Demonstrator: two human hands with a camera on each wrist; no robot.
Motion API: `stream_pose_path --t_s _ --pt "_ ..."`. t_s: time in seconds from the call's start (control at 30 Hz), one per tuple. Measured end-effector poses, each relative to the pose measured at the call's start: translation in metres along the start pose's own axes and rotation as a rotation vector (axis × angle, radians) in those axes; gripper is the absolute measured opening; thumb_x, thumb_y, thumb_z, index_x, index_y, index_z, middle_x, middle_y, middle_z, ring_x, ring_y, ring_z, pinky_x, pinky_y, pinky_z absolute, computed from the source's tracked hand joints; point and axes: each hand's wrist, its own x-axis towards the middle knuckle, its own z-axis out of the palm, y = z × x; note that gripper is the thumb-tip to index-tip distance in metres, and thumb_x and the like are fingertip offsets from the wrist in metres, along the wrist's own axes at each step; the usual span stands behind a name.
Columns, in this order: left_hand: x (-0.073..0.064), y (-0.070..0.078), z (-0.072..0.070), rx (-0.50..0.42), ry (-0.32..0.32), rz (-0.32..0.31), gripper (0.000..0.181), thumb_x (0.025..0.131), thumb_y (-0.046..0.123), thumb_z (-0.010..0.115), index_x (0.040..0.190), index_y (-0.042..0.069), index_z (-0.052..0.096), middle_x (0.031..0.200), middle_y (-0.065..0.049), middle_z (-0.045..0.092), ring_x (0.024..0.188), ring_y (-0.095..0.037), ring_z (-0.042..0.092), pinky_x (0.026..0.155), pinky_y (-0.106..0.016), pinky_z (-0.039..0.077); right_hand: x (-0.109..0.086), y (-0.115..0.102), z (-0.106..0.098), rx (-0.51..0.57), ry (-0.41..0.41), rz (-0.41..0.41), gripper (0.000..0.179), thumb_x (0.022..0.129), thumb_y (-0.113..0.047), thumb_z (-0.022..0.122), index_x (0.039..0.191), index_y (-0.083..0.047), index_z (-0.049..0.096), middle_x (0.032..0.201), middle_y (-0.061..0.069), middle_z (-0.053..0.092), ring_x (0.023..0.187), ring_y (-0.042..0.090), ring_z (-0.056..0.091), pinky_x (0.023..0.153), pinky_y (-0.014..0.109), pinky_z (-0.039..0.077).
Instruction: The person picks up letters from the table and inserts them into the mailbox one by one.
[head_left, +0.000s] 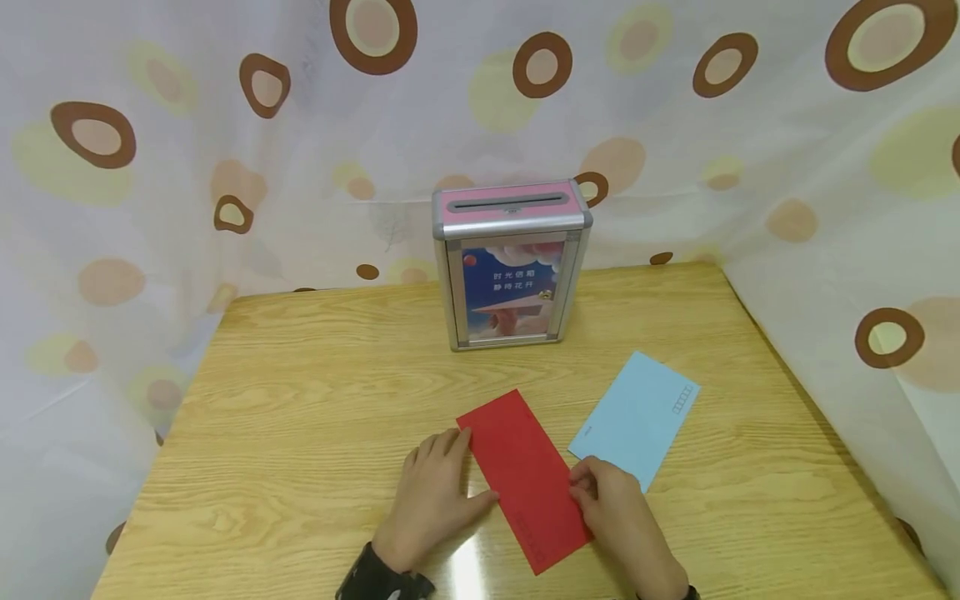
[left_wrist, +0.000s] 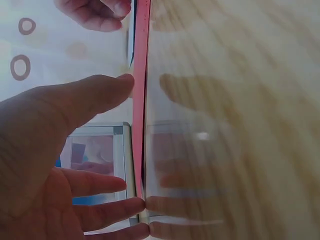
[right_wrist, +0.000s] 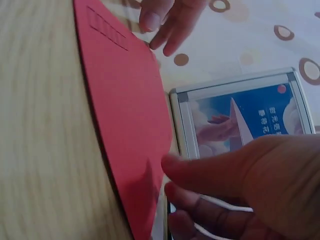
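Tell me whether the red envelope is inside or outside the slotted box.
Outside. The red envelope is between the left hand and right hand, in front of the slotted box.

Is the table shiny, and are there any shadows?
Shiny, yes: head view, white glare on the table near the left hand; left wrist view, its fingers mirrored there; right wrist view, a dark shadow on the red envelope near the right hand.

1. Yellow wood-grain table (head_left: 322, 367).
2. White cloth (head_left: 435, 137) with brown, peach and yellow spots, hanging behind the table.
3. Upright, silver-framed, pink-topped box (head_left: 512, 279), standing on it.
4. Flat, light-blue, rectangular envelope (head_left: 637, 417).
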Motion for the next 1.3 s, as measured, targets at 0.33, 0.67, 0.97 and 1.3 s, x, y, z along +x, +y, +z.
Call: stream_pose_path --t_s 0.33,0.67,0.97,1.3 --pt "0.005 -0.001 0.0 0.006 -0.008 -0.002 0.079 0.079 0.053 0.073 0.135 0.001 0.054 0.136 -0.016 0.052 0.125 -0.036 0.045 0.099 -0.058 0.041 -0.005 -0.005 0.012 -0.149 0.007 0.042 0.044 0.077 -0.017 0.082 0.113 0.003 0.065 0.1 0.013 0.057 0.086 0.023 0.055 0.075 0.041 0.055" --pt "0.013 -0.006 0.005 -0.034 0.056 -0.047 0.076 0.08 0.043 0.076 0.133 -0.007 0.052 0.133 -0.021 0.048 0.121 -0.039 0.043 0.097 -0.055 0.042 -0.004 -0.01 0.009 -0.124 -0.059 0.078 0.035 0.077 -0.013 0.081 0.107 -0.003 0.065 0.096 0.009 0.054 0.085 0.02 0.05 0.071 0.033 0.051" --pt "0.021 -0.012 0.0 -0.104 0.125 -0.093 0.047 0.078 0.028 0.081 0.112 0.0 0.062 0.107 -0.015 0.06 0.096 -0.031 0.053 0.078 -0.047 0.048 -0.005 -0.01 0.01 -0.104 -0.072 0.066 0.036 0.077 -0.012 0.081 0.109 -0.004 0.064 0.096 0.007 0.054 0.084 0.018 0.05 0.071 0.033 0.051" --pt "0.022 -0.014 -0.023 -0.612 0.296 -0.083 0.012 0.09 0.002 0.068 0.098 0.009 0.062 0.092 -0.012 0.072 0.07 -0.014 0.069 0.056 -0.029 0.058 -0.005 -0.007 0.009 -0.103 -0.034 0.016 0.03 0.084 -0.009 0.074 0.112 -0.002 0.066 0.095 0.006 0.057 0.085 0.017 0.051 0.076 0.036 0.053"
